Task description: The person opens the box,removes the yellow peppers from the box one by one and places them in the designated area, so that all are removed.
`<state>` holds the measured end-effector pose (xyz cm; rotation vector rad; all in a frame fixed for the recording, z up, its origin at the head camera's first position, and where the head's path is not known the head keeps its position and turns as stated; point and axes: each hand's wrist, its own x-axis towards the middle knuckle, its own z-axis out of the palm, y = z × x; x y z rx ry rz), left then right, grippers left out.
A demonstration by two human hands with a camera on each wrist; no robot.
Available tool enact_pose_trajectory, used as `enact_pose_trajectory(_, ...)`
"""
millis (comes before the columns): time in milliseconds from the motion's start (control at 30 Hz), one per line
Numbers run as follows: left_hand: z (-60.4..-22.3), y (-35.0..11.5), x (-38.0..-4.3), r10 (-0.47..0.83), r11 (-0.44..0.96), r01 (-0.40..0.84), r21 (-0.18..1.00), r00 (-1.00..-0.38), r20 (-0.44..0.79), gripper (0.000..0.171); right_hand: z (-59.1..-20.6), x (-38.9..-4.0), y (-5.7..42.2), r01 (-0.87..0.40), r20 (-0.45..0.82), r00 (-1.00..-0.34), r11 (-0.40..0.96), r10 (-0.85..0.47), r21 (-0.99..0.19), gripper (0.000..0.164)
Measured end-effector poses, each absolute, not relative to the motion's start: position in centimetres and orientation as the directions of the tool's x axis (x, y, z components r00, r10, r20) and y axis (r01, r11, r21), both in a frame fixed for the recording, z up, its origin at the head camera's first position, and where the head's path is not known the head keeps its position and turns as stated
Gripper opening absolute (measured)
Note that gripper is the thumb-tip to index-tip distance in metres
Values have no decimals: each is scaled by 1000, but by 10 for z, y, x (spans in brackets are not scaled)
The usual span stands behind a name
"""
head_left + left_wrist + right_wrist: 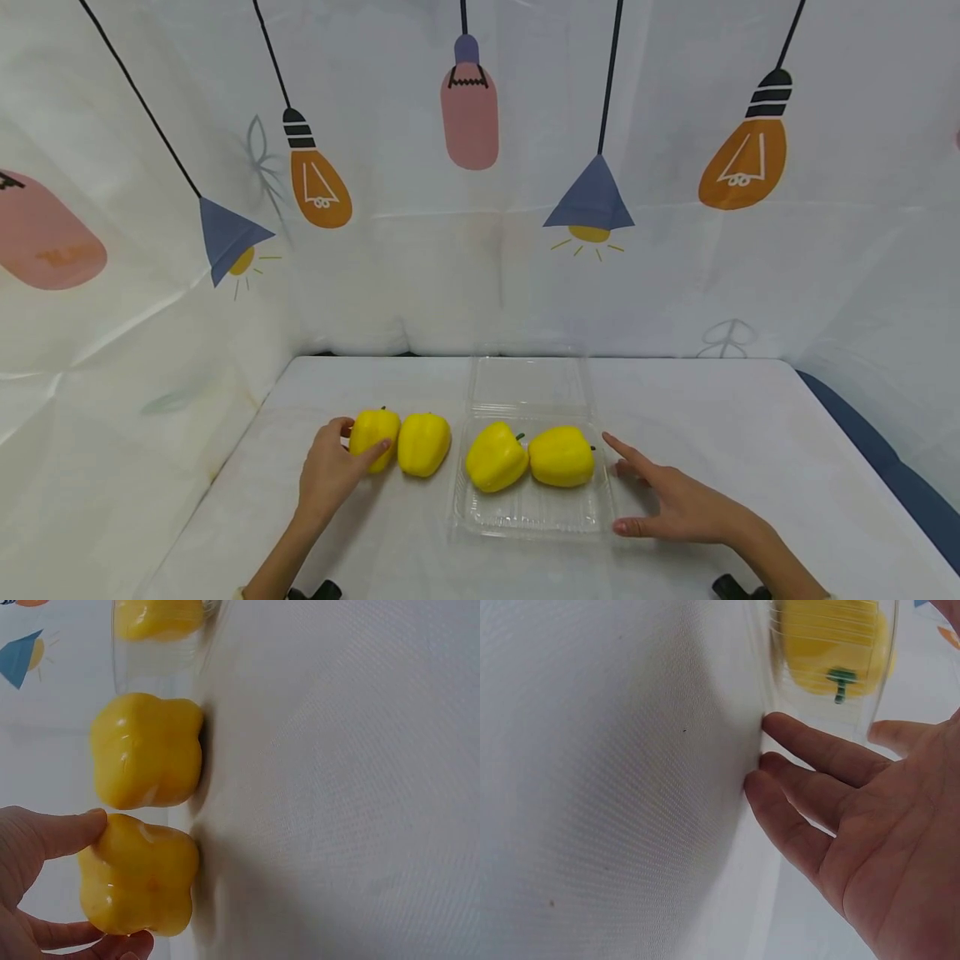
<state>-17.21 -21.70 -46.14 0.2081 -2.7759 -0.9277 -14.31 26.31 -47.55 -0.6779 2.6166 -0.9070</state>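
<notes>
My left hand (330,471) grips the leftmost yellow bell pepper (139,877), thumb on one side and fingers on the other. Right beside it on the table stands a second yellow bell pepper (424,445). Two more, a tilted bell pepper (497,457) and a bell pepper lying on its side (561,457), sit next to each other in a clear plastic clamshell container (525,518). With fingers spread, my right hand (678,504) is at the container's right edge; in the right wrist view several fingertips (761,784) rest on the table.
The container's clear lid (531,382) lies folded back towards the rear of the white table (690,408). Behind it hangs a pale curtain (420,275) printed with lamps and bulbs. A dark blue object (885,458) borders the table on the right.
</notes>
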Motion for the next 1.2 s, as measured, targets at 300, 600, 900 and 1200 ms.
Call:
enact_pose_trajectory(300, -460, -219, -170, -183, 807, -60, 587, -971, 153, 73, -474, -144, 263, -332, -119, -843, 682, -524, -652, 104)
enact_pose_trajectory(600, -460, -221, -169, -199, 809, -67, 584, -966, 166, 75, -476, -143, 263, -318, -131, -850, 695, -511, -645, 105)
enact_pose_trajectory(900, -456, -218, -166, -208, 829, -21, 558, -939, 274, 73, -474, -143, 262, -323, -123, -850, 691, -512, -647, 105)
enact_pose_trajectory(1200, -446, -208, -163, -178, 832, 25, 554, -934, 310, 66, -476, -143, 263, -318, -123, -855, 696, -504, -643, 106)
